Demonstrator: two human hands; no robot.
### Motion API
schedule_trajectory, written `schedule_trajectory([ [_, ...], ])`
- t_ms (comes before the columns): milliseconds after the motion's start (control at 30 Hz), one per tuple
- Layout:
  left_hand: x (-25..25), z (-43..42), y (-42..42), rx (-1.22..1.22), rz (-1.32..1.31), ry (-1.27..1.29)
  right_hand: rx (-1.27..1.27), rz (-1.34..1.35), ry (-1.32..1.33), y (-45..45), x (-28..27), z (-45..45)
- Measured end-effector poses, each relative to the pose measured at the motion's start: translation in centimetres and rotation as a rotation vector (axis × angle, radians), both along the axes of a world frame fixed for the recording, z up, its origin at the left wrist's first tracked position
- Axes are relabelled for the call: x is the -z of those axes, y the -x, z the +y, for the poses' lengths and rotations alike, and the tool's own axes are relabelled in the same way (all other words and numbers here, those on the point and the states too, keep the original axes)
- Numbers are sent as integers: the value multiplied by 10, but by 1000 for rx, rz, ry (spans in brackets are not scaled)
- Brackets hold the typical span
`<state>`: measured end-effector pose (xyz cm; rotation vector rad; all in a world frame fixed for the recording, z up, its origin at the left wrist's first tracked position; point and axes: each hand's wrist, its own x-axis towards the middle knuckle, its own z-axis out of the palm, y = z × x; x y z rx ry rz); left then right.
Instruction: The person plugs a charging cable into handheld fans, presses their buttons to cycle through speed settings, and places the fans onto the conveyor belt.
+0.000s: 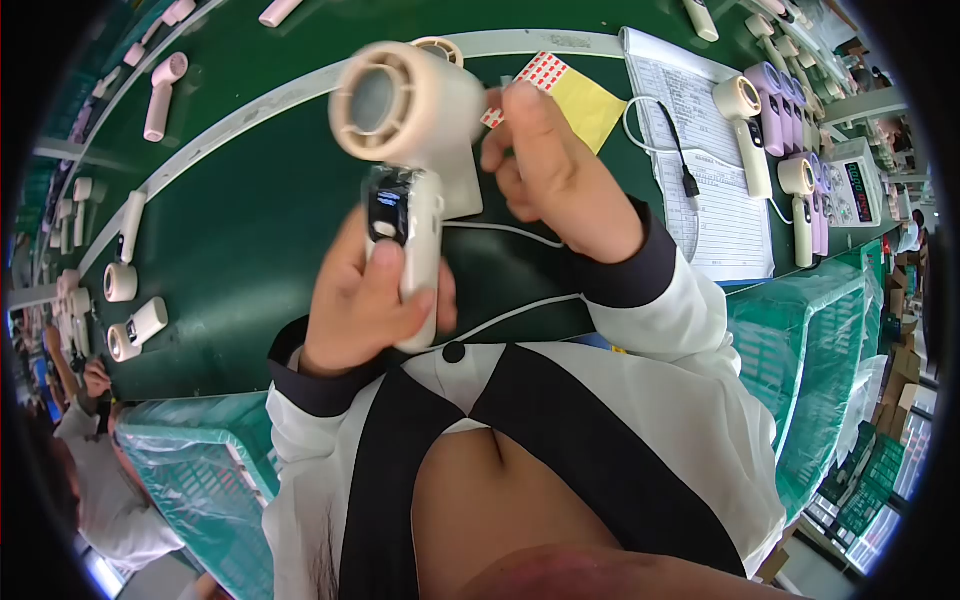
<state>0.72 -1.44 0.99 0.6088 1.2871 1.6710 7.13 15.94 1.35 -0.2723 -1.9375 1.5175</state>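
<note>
A cream handheld fan [425, 110], its round head tilted up and its small dark display lit, is held by the handle in my left hand [375, 295]. The thumb of that hand lies just below the display. My right hand [555, 160] is raised to the right of the fan head, thumb and fingers bent toward each other; whether something small is between them is too blurred to tell. Just behind it are a sheet of red-and-white stickers [541, 72] and a yellow sheet [590, 105]. Part of another cream object shows behind the held fan.
Papers on a clipboard [700, 160] carry a black-tipped cable [690, 182] and a cream fan [750, 150]. Purple fans [775, 115] and a meter [852, 190] stand at the right. More fans [120, 282] lie left. Green-lined crates [800, 340] flank me. Another person [110, 480] is at far left.
</note>
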Motion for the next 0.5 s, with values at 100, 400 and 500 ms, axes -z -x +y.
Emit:
schedule_trajectory([
  [100,13,3,3,-220,-3,-222,152,82,-310,4,5,1],
  [400,25,-6,6,-210,25,-326,-577,-391,2,-13,-16,-2],
  [500,27,-7,6,-165,66,-325,-581,-298,26,-10,-7,-3],
])
